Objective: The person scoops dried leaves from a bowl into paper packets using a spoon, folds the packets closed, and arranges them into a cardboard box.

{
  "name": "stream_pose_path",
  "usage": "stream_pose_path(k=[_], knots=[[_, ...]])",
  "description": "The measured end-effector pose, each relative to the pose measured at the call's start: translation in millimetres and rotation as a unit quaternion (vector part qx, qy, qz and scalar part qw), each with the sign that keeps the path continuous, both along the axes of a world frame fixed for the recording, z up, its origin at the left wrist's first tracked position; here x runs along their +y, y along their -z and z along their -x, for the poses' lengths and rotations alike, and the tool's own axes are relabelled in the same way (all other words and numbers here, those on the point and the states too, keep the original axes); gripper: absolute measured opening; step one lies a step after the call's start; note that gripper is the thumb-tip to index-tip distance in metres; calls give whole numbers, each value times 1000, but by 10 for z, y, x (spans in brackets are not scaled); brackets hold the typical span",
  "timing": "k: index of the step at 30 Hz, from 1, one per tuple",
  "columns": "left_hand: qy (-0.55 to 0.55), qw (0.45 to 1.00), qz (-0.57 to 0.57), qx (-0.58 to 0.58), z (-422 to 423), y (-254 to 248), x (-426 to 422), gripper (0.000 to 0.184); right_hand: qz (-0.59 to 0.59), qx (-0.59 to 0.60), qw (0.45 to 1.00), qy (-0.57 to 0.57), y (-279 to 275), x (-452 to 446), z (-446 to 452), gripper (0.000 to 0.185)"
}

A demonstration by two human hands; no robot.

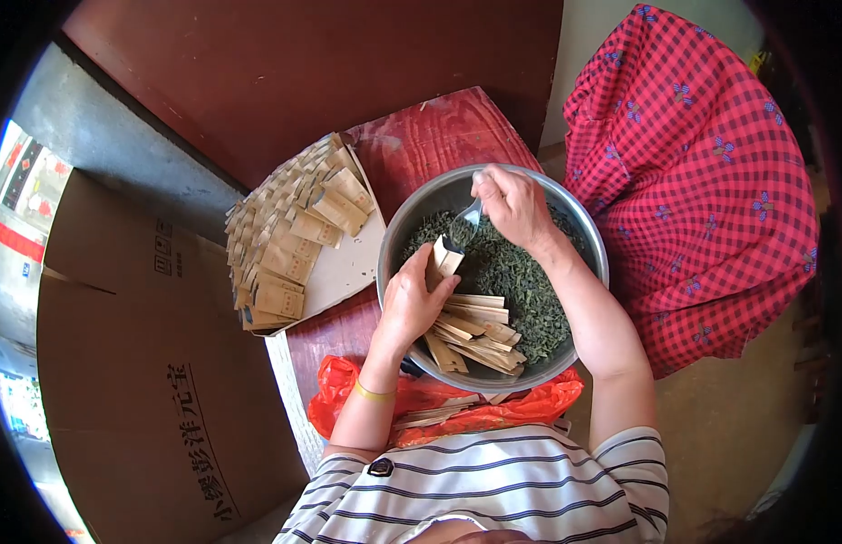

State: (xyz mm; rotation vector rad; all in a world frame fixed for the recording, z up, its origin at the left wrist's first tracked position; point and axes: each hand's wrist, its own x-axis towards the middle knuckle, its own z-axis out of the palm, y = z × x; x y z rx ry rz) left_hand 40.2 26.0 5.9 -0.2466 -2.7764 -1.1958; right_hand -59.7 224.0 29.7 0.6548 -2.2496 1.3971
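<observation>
A metal bowl point(596, 238) holds loose dark green leaves point(535, 299) and a pile of flat brown paper packets point(480, 331). My left hand point(412, 295) is closed round a small paper packet point(448, 258), its open dark-lined mouth facing up over the bowl. Pinched in my right hand point(511, 207) is a metal spoon point(472, 214), its bowl carrying some leaves just above the packet's mouth. Whether the spoon touches the packet is hard to tell.
Left of the bowl, many filled brown packets point(285, 245) stand on a cardboard tray point(344, 272). Beneath is a red table point(430, 136). A red plastic bag point(335, 385) with paper packets lies near my body. A large cardboard box point(131, 363) stands left, checked red cloth point(693, 181) right.
</observation>
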Motion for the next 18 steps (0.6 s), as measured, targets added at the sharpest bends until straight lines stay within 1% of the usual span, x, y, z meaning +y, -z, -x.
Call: stream_pose_path(k=[1, 2, 5, 6, 9, 10, 12, 13, 14, 16, 17, 18], knots=[[-2, 1000, 1, -1, -6, -2, -10, 63, -50, 101, 994, -2, 12, -32, 12, 28], [-2, 1000, -3, -6, -5, -2, -10, 62, -73, 154, 985, -4, 10, -69, -22, 28], [-2, 1000, -8, -12, -5, -8, 3, 61, -120, 246, 961, -22, -44, -148, -122, 24], [-3, 1000, -8, -11, -3, -11, 2, 61, -120, 247, 961, -22, -91, -145, -149, 24], [-1, 1000, 0, 7, -2, 9, -2, 62, -101, 300, 949, -13, -161, -97, -146, 22], [-1, 1000, 0, 7, -1, 21, -6, 62, -101, 300, 949, -13, -148, -59, -120, 22], [-1, 1000, 3, 8, 5, 35, -7, 62, -124, 210, 968, 55, -142, 13, -77, 20], [0, 1000, 3, 8, 5, 32, -5, 62, -152, 183, 969, 72, -48, 31, 5, 22], [-2, 1000, 4, 4, 6, 26, -3, 62, -152, 184, 968, 73, 51, 40, 52, 22], [1, 1000, 5, 0, 9, 21, -1, 62, -281, 79, 950, 107, 235, 54, 112, 23], [4, 1000, 1, 14, 3, 32, -2, 62, -309, 24, 947, 84, 320, 62, 127, 28], [7, 1000, -2, 28, 3, 42, -1, 62, -310, 24, 947, 86, 344, 44, 109, 28]])
